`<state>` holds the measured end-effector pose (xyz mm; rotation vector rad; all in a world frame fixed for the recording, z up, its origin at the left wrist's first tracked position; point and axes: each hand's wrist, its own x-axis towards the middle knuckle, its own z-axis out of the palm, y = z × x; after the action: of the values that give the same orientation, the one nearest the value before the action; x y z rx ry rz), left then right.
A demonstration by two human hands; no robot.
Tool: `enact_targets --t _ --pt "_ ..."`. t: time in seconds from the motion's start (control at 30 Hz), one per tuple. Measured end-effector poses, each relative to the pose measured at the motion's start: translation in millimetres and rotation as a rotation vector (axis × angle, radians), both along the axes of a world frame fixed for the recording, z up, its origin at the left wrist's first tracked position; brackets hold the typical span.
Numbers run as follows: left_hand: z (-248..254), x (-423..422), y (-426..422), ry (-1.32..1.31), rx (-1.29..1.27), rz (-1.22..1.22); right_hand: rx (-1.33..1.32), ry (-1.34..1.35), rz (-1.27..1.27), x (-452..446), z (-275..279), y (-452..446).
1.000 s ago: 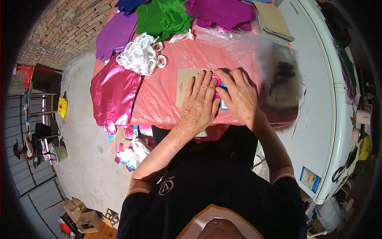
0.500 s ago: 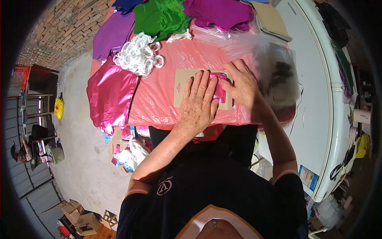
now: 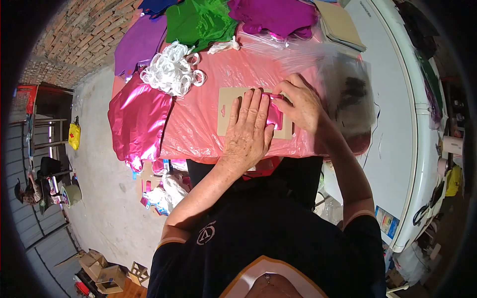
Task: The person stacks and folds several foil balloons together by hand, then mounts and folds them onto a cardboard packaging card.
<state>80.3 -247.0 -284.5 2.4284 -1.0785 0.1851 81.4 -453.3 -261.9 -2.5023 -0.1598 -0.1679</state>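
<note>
My left hand [image 3: 247, 131] lies flat with its fingers stretched out over a tan card [image 3: 227, 99] and part of a folded shiny pink piece [image 3: 275, 115]. The card rests on the pink plastic-covered table [image 3: 198, 119] and has a small hanger-shaped slot at its left end. At the upper right corner of the pink piece, my right hand [image 3: 301, 105] has its thumb and index finger pinched together at the pink edge. The part of the pink piece beneath my left fingers is hidden.
White loops [image 3: 173, 69] and a large shiny pink sheet [image 3: 136, 119] lie left. Green [image 3: 201, 22] and magenta pieces [image 3: 278, 16] are at the back. Clear plastic bags [image 3: 348, 89] and tan cards [image 3: 340, 27] lie right, beside a white appliance [image 3: 392, 99].
My right hand has moved off the blue label and pinched the pink piece's upper right corner. The blue label beside the pink piece no longer shows. My left hand stays flat.
</note>
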Motion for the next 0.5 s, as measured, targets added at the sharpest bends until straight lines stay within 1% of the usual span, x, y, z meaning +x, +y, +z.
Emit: enact_targets --t 0.13,0.23,0.33,0.4,0.5 --pt "0 0 0 0.0 0.008 0.002 -0.05 0.003 0.037 10 -6 -3" --pt "-1 0 -1 -0.001 0.015 0.006 -0.178 0.024 0.087 22 -5 -3" --pt "-1 0 -1 -0.033 0.03 0.018 -0.221 0.051 0.105 25 -2 3" --pt "3 1 -3 -0.079 0.039 0.031 -0.241 0.033 0.09 25 -6 4" --pt "12 10 -9 -0.094 0.13 0.055 -0.251 0.029 0.049 22 -8 6"
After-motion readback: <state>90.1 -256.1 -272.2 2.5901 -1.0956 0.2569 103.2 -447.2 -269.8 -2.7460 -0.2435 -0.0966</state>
